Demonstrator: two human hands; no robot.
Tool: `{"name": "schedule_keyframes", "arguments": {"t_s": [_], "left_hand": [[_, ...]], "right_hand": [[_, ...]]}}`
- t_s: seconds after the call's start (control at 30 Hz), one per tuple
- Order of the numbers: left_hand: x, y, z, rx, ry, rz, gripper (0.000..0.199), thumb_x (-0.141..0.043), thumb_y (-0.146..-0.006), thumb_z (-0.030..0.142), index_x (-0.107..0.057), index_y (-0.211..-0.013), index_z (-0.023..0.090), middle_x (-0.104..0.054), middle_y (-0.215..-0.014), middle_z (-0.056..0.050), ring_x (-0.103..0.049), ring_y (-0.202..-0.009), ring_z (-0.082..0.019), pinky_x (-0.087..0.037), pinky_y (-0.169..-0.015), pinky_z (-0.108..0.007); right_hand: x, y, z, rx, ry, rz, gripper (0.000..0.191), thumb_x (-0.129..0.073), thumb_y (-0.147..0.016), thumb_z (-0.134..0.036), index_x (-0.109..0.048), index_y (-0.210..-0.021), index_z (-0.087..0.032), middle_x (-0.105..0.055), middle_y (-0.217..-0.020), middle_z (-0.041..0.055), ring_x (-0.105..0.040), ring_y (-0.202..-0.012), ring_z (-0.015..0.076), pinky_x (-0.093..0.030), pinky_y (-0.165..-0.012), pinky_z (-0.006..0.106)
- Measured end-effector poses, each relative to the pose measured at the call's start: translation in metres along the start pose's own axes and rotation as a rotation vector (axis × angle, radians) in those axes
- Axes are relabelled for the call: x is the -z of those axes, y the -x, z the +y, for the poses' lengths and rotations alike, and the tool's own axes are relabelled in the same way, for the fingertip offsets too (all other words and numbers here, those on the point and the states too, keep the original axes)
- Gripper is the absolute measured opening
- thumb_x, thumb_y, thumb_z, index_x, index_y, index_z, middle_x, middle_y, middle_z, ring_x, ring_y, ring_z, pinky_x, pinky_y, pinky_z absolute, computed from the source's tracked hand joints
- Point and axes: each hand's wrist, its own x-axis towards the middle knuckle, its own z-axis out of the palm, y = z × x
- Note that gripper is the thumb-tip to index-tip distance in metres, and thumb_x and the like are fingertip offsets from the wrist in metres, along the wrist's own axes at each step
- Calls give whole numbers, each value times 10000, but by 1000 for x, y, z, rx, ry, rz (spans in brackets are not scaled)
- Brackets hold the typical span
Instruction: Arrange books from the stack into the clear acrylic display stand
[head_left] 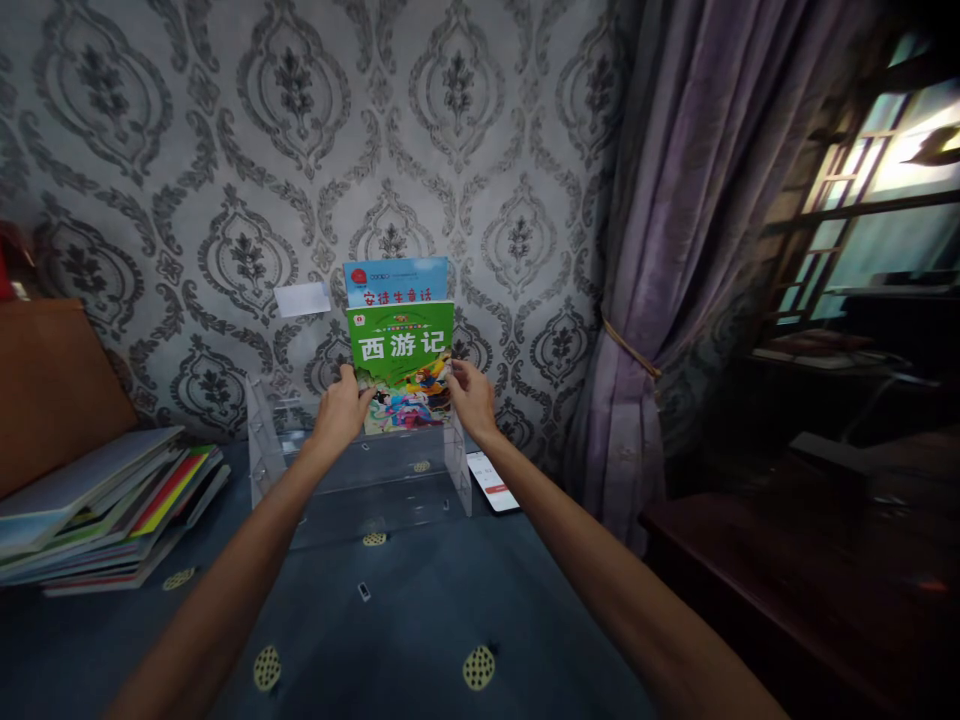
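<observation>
A green picture book point(401, 375) with white Chinese characters on its cover is upright between my two hands. My left hand point(343, 408) grips its left edge, thumb on the front. On the opposite edge, my right hand point(471, 397) pinches the cover's side. Behind it, the top of a light blue book point(397, 280) with red characters rises higher. Both books are at a clear plastic rack point(262, 440) with stepped side panels. Whether the green book's bottom edge rests on a tier is hard to make out.
Several stacked books point(112, 510) lie at the left beside a brown box point(60, 390). A lit phone point(493, 482) lies right of the rack. Patterned wallpaper point(300, 150) backs the dark blue tablecloth point(405, 620). A tied purple curtain point(637, 300) hangs at the right.
</observation>
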Motion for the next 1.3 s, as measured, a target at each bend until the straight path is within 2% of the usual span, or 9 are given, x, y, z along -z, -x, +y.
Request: {"name": "schedule_keyframes", "arguments": {"t_s": [0.43, 0.8, 1.03, 1.3], "left_hand": [[13, 7, 7, 16, -169, -81, 409, -436, -1024, 418, -437, -1278, 98, -725, -1039, -215, -722, -1015, -365, -532, -815, -409], [15, 13, 6, 10, -208, -62, 447, -339, -1042, 435, -448, -1318, 101, -734, -1019, -213, -729, -989, -365, -541, -807, -418], [15, 11, 1, -16, -173, -39, 395, -343, -1040, 397, -457, -1299, 121, -738, -999, -202, -735, -973, -354, -537, -803, -408], [16, 15, 2, -5, -177, -39, 428, -311, -1040, 398, -457, -1325, 115, -736, -1017, -212, -728, -980, -367, -533, -810, -424]], "right_hand": [[3, 4, 2, -5, -18, -59, 398, -575, -878, -249, -678, -1251, -157, -778, -1094, 139, -748, -1003, 284, -574, -919, 434], [6, 9, 7, 3, -30, -78, 366, -579, -886, -244, -687, -1226, -163, -779, -1101, 133, -749, -1004, 281, -578, -910, 433], [11, 10, 6, 23, -32, -74, 338, -577, -899, -269, -707, -1198, -180, -793, -1052, 110, -751, -968, 266, -572, -911, 419], [11, 12, 6, 14, -41, -60, 351, -570, -896, -252, -700, -1212, -171, -779, -1120, 113, -739, -1042, 260, -555, -966, 422]]}}
